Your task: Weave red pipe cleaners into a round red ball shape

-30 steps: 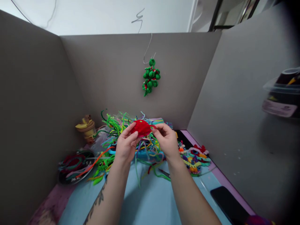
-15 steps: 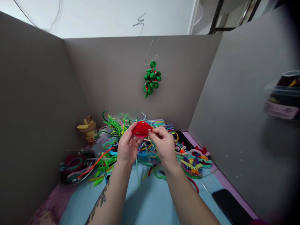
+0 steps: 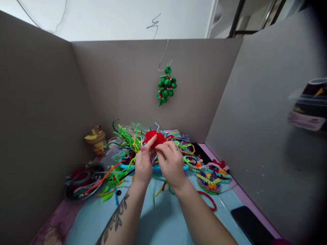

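Note:
Both my hands are raised over the desk and pinch a small red fuzzy pipe-cleaner piece [image 3: 155, 137]. My left hand [image 3: 143, 162] grips its left side with thumb and fingertips. My right hand [image 3: 170, 162] is closed on its lower right side, knuckles toward me. Behind them lies a loose heap of coloured pipe cleaners [image 3: 127, 139], mostly green, yellow and blue.
A green pipe-cleaner ornament [image 3: 166, 85] hangs on a wire from the grey back partition. A yellow figurine [image 3: 95, 139] and a dark plate of coils [image 3: 81, 180] sit at left. Finished colourful pieces [image 3: 212, 175], a red loop [image 3: 207, 200] and a black phone [image 3: 251, 224] lie at right.
My hands have drawn closer together and dropped a little, the right hand moving left over the red piece, which is now bunched smaller between my fingers.

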The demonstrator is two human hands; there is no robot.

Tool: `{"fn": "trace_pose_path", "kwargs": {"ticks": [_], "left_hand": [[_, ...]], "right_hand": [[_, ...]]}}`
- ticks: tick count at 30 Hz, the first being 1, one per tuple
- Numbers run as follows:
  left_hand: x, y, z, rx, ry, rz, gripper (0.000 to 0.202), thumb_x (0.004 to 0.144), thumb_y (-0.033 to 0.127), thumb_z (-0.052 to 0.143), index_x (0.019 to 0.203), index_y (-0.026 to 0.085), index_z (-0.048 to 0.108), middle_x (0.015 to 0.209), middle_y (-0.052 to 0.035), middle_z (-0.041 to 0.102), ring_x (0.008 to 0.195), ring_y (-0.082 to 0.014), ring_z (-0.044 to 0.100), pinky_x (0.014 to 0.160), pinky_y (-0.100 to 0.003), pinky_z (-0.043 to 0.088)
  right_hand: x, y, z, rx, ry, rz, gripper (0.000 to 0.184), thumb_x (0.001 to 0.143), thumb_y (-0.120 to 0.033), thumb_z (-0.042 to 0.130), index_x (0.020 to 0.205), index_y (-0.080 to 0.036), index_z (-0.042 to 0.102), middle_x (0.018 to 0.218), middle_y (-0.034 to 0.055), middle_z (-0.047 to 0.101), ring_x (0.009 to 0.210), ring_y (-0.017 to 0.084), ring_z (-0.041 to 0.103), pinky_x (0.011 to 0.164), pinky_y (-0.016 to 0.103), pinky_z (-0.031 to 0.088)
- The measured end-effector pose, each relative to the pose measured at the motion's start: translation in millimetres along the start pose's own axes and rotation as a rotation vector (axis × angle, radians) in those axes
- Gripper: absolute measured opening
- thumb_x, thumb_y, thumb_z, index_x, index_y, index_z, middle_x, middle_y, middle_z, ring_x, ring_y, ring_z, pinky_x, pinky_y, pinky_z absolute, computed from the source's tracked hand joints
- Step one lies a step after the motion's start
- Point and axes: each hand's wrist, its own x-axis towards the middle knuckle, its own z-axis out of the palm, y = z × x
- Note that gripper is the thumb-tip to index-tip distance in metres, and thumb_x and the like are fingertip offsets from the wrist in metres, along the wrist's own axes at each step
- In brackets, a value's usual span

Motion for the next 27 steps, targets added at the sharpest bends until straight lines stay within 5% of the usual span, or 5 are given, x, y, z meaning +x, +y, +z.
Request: {"fn": "trace_pose_path", "kwargs": {"ticks": [8, 15, 19, 27], "left_hand": [[5.2, 0.0, -3.2, 0.161, 0.022, 0.057, 0.043, 0.083, 0.038, 0.057, 0.123, 0.022, 0.059, 0.121, -0.0085, 0.064, 0.11, -0.0224, 0.059, 0.097, -0.034, 0.044], [2.6, -2.4, -1.8, 0.288, 0.11, 0.135, 0.052, 0.069, 0.018, 0.068, 0.12, 0.024, 0.06, 0.116, -0.0062, 0.066, 0.101, -0.021, 0.064, 0.091, -0.034, 0.049], [1.1, -6.2, -10.0, 0.305, 0.198, 0.151, 0.036, 0.073, 0.02, 0.06, 0.108, 0.026, 0.067, 0.113, -0.003, 0.067, 0.108, -0.0234, 0.06, 0.098, -0.037, 0.044], [-10.1, -7.1, -18.8, 0.106, 0.047, -0.047, 0.046, 0.071, 0.045, 0.066, 0.115, 0.033, 0.063, 0.102, -0.0053, 0.07, 0.107, -0.0295, 0.061, 0.091, -0.041, 0.052]], "right_hand": [[3.5, -4.7, -5.2, 0.176, 0.068, 0.031, 0.012, 0.086, -0.011, 0.047, 0.081, -0.021, 0.053, 0.08, 0.0027, 0.057, 0.078, 0.017, 0.053, 0.072, 0.031, 0.045], [-3.3, -12.8, -1.4, 0.23, 0.075, -0.064, 0.016, 0.083, -0.009, 0.045, 0.086, -0.022, 0.054, 0.085, 0.0044, 0.059, 0.083, 0.018, 0.055, 0.077, 0.034, 0.047], [-8.9, -25.0, 4.9, 0.206, 0.018, -0.153, 0.019, 0.081, -0.007, 0.043, 0.088, -0.021, 0.055, 0.086, 0.0059, 0.06, 0.084, 0.02, 0.055, 0.08, 0.038, 0.047], [-19.4, -46.4, 9.2, 0.389, -0.059, -0.216, 0.017, 0.083, -0.009, 0.045, 0.091, -0.021, 0.054, 0.086, 0.0067, 0.061, 0.086, 0.019, 0.057, 0.08, 0.036, 0.05]]}}
